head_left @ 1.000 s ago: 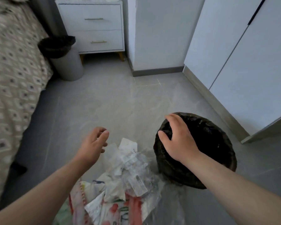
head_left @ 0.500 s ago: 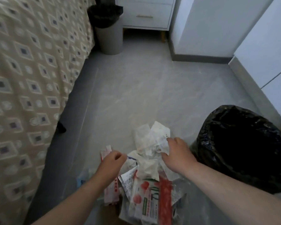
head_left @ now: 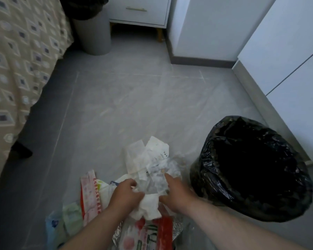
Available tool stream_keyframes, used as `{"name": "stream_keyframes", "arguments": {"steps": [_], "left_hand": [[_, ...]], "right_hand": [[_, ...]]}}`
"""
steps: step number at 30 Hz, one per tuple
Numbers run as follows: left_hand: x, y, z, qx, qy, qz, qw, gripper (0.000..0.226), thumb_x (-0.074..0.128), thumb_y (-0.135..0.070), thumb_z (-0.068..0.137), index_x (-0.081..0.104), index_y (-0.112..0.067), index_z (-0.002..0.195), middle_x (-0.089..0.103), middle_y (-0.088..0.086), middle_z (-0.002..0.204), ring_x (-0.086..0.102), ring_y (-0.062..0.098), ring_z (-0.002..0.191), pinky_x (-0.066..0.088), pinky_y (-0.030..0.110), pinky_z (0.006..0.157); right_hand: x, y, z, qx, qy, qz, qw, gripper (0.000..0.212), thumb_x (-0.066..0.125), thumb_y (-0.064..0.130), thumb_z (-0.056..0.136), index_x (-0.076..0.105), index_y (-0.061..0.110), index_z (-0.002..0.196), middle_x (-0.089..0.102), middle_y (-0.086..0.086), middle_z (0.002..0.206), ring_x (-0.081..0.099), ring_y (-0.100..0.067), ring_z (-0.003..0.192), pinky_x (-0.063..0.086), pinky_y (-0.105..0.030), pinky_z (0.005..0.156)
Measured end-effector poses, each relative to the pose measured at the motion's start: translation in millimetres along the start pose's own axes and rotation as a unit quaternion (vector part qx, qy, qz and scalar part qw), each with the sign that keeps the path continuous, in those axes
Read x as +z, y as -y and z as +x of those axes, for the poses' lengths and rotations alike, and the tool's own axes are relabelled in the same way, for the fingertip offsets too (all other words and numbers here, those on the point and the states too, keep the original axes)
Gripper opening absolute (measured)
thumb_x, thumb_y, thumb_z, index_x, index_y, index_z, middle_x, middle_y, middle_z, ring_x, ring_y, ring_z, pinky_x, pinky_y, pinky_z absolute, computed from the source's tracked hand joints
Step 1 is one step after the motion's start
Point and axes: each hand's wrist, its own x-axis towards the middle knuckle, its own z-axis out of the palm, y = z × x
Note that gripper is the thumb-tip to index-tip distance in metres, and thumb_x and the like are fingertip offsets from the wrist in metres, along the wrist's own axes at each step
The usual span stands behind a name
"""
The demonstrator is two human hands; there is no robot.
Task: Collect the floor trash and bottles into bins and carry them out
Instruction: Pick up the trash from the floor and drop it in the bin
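Floor trash [head_left: 153, 159] gripped between both hands [head_left: 127, 194] [head_left: 177, 195].

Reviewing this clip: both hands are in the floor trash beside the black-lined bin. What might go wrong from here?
1. The trash pile is loose paper, clear plastic and wrappers. The left hand and right hand reach only its middle, so pieces may fall short of the black-lined bin when lifted.
2. The red wrapper lies left of both hands and could be left behind.

The trash pile [head_left: 148, 177] lies on the floor [head_left: 134, 105], a lined bin [head_left: 251, 168] just right, the bed [head_left: 16, 60] left.
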Motion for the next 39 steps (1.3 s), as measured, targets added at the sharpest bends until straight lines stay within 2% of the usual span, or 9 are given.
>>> {"name": "stream_keyframes", "arguments": {"steps": [3, 9, 16, 22, 25, 28, 34, 37, 39], "left_hand": [[-3.7, 5.5, 3.3, -0.012, -0.02, -0.026, 0.999, 0.015, 0.067, -0.009, 0.078, 0.063, -0.018, 0.066, 0.063, -0.003, 0.073, 0.061, 0.018, 0.074, 0.049, 0.027, 0.066], [-20.4, 13.9, 3.5, -0.012, -0.007, -0.013, 1.0, 0.017, 0.064, -0.002, 0.08, 0.057, -0.009, 0.065, 0.059, 0.005, 0.068, 0.051, 0.016, 0.064, 0.036, 0.026, 0.055], [-40.1, 23.4, -2.8, -0.002, -0.013, -0.062, 0.998, 0.017, 0.053, 0.004, 0.083, 0.059, -0.011, 0.08, 0.058, 0.008, 0.072, 0.048, 0.02, 0.06, 0.034, 0.027, 0.052], [-43.8, 32.1, -2.2, -0.06, -0.015, -0.128, 0.99, 0.029, 0.04, 0.004, 0.082, 0.061, -0.016, 0.084, 0.061, 0.023, 0.076, 0.049, 0.027, 0.052, 0.038, 0.029, 0.048], [-41.8, 22.2, -8.2, -0.1, -0.011, -0.226, 0.969, 0.012, 0.052, -0.007, 0.081, 0.063, -0.009, 0.079, 0.06, 0.02, 0.083, 0.056, 0.034, 0.07, 0.047, 0.039, 0.065], [-37.1, 16.6, -9.7, -0.079, -0.011, -0.216, 0.973, 0.025, 0.056, -0.029, 0.09, 0.062, -0.005, 0.087, 0.062, 0.014, 0.088, 0.056, 0.026, 0.076, 0.042, 0.031, 0.067], [-36.4, 15.5, -10.0, -0.032, -0.057, -0.198, 0.978, 0.012, 0.064, -0.004, 0.081, 0.056, -0.01, 0.075, 0.065, 0.018, 0.081, 0.057, 0.024, 0.065, 0.04, 0.03, 0.058], [-49.4, 16.6, -9.8, -0.016, -0.063, -0.243, 0.968, 0.016, 0.063, 0.002, 0.081, 0.056, -0.012, 0.075, 0.065, 0.016, 0.078, 0.059, 0.026, 0.066, 0.044, 0.032, 0.06], [-63.3, 13.5, -10.2, 0.0, -0.072, -0.256, 0.964, 0.015, 0.063, 0.003, 0.082, 0.058, -0.011, 0.078, 0.066, 0.018, 0.08, 0.06, 0.026, 0.065, 0.047, 0.032, 0.061]], "right_hand": [[3.2, -0.2, -2.7, -0.009, -0.044, -0.093, 0.995, 0.062, 0.065, 0.044, 0.077, 0.042, 0.024, 0.131, 0.029, -0.007, 0.141, 0.028, -0.029, 0.134, 0.035, -0.037, 0.106], [11.5, -1.1, 2.4, 0.038, -0.002, -0.014, 0.999, 0.06, 0.07, 0.035, 0.079, 0.036, 0.022, 0.127, 0.05, -0.006, 0.131, 0.052, -0.028, 0.119, 0.048, -0.037, 0.093], [1.6, -2.1, -1.4, 0.015, -0.031, -0.009, 0.999, 0.021, 0.053, 0.028, 0.086, 0.062, 0.021, 0.104, 0.067, -0.003, 0.109, 0.063, -0.025, 0.098, 0.051, -0.03, 0.081], [-5.0, -2.9, 1.9, -0.01, -0.075, -0.008, 0.997, 0.026, 0.048, 0.012, 0.083, 0.044, 0.02, 0.058, 0.05, 0.006, 0.063, 0.053, -0.018, 0.066, 0.035, -0.025, 0.052], [-7.5, -3.1, -1.9, -0.039, -0.091, -0.014, 0.995, 0.033, 0.047, 0.01, 0.087, 0.04, 0.019, 0.056, 0.042, 0.005, 0.056, 0.041, -0.012, 0.056, 0.027, -0.023, 0.047], [-9.2, -2.1, -4.4, -0.071, -0.109, -0.004, 0.991, 0.034, 0.048, 0.012, 0.088, 0.038, 0.018, 0.056, 0.042, 0.004, 0.055, 0.044, -0.016, 0.06, 0.026, -0.025, 0.047], [-27.7, 14.4, -12.4, -0.139, -0.178, 0.085, 0.971, 0.024, 0.054, 0.021, 0.093, 0.061, 0.02, 0.07, 0.054, 0.009, 0.056, 0.051, -0.003, 0.053, 0.042, -0.023, 0.056], [-45.4, 29.3, -15.2, -0.133, -0.177, 0.219, 0.95, 0.014, 0.059, 0.016, 0.092, 0.073, 0.015, 0.094, 0.07, 0.009, 0.075, 0.066, -0.002, 0.073, 0.053, -0.022, 0.071], [-61.7, 37.9, -17.3, -0.128, -0.175, 0.291, 0.932, 0.013, 0.062, 0.014, 0.09, 0.075, 0.015, 0.091, 0.067, 0.013, 0.062, 0.062, 0.004, 0.061, 0.052, -0.021, 0.067]]}}
